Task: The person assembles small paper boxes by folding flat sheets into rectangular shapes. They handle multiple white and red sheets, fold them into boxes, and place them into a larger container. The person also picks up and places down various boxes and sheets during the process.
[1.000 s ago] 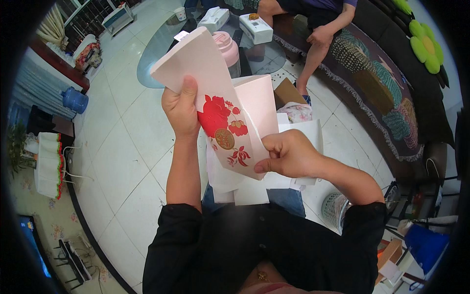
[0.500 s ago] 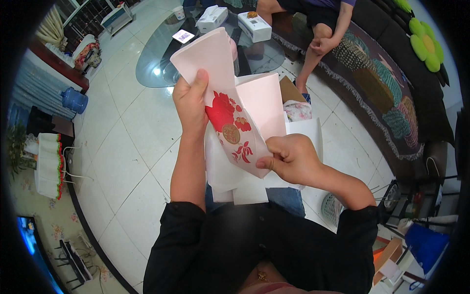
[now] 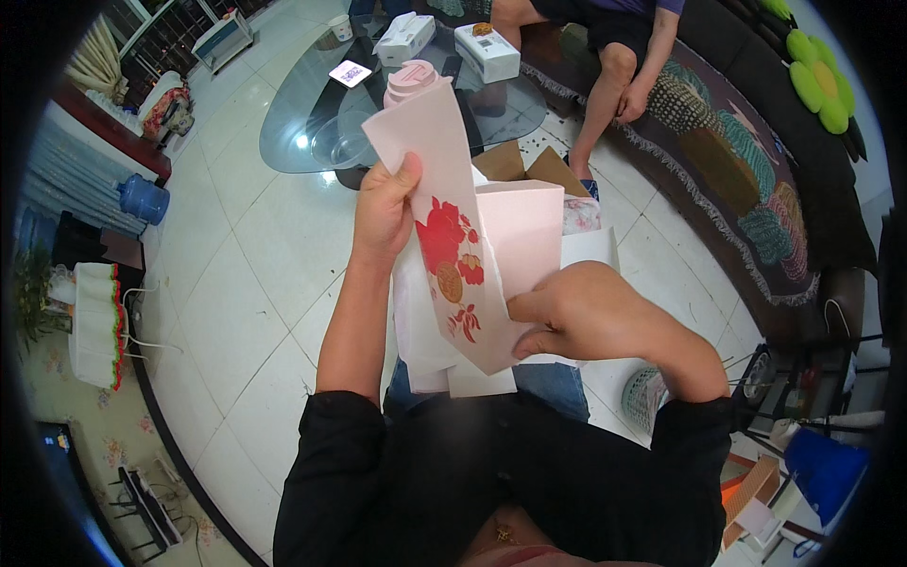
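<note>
My left hand [image 3: 385, 210] grips the upper left edge of a folded pale pink paper piece [image 3: 444, 161], thumb across its face. Red flowers and a round gold seal [image 3: 449, 282] are printed on its lower half. My right hand [image 3: 590, 312] pinches its lower right edge between thumb and fingers. Behind it stands a plain pale pink panel [image 3: 527, 222]; whether the two are joined cannot be made out. White sheets [image 3: 420, 331] lie beneath, over my lap.
Ahead stands a glass table [image 3: 293, 123] with a pink round container [image 3: 411, 80], tissue packs [image 3: 488, 54] and a paper cup [image 3: 341, 28]. An opened cardboard box [image 3: 501, 163] is beyond the paper. Another person [image 3: 619, 71] sits on the sofa at right. A wastebasket [image 3: 644, 397] stands near my right elbow.
Both hands have brought the printed paper lower, and its top has shifted right, so it hangs more upright. The pink container and cardboard flaps now show more. The seated person's hands have dropped lower.
</note>
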Available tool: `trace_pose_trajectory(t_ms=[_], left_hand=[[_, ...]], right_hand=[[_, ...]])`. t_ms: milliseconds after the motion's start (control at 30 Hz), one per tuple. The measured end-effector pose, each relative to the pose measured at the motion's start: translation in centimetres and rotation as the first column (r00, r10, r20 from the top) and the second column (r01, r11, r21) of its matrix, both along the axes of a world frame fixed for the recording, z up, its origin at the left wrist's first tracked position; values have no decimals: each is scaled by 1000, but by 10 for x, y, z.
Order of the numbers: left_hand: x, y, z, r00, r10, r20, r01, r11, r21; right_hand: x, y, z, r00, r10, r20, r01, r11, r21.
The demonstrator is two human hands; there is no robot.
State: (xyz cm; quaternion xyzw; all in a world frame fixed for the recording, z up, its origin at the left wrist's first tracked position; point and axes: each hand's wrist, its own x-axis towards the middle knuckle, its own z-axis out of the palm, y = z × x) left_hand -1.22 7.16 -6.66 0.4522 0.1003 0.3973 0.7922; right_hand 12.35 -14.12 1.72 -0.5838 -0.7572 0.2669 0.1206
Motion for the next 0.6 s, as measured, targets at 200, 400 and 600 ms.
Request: trace_pose_trajectory(t_ms=[200,400,600], left_hand=[[6,-2,3,997,-42,58,50,989,-137],[13,-30,10,967,-130,218,185,950,-253],[48,-40,-40,758,-336,559,437,898,-52]], right_hand=[[12,-6,1,723,-278,-632,189,960,-205],[32,19,-15,627,-269,-731,588,780,217],[15,41,-40,649,-92,-755,303,942,146]])
